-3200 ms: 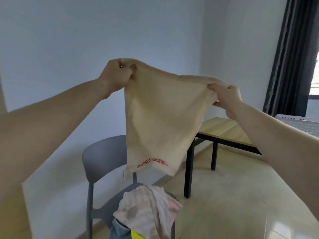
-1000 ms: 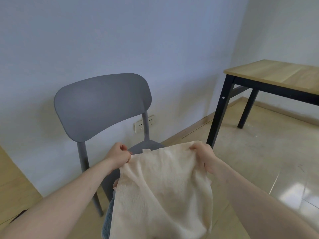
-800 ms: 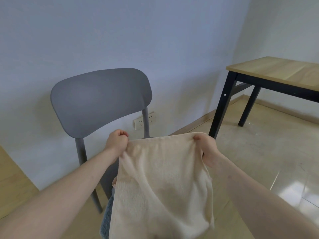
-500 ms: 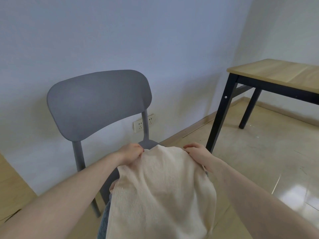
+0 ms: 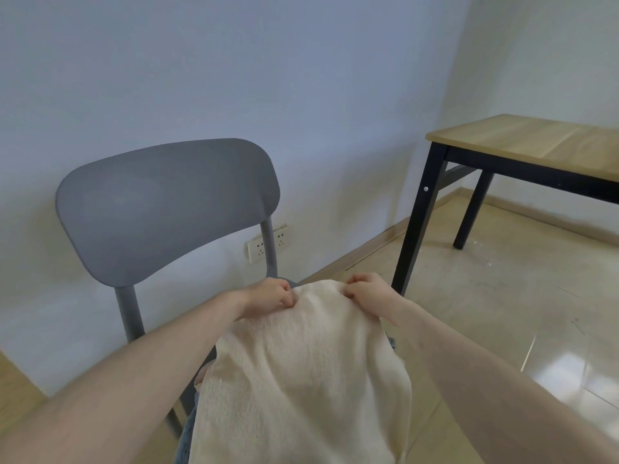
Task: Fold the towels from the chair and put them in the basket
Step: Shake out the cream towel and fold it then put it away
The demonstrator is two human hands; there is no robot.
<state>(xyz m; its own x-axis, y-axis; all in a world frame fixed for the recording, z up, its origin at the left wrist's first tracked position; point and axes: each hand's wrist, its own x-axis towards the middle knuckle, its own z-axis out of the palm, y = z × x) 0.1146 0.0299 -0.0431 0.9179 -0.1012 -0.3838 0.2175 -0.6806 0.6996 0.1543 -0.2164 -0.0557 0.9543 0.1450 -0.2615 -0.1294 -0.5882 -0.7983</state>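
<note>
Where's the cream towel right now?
In the head view, the cream towel hangs low centre, in front of the grey chair, pinched at its top edge by the left hand and right hand.

Soft, even daylight fills the room, brightest at the right. Glare patches shine on the glossy floor (image 5: 566, 370). The wide-angle lens bends edges; focus is slightly soft.
</note>
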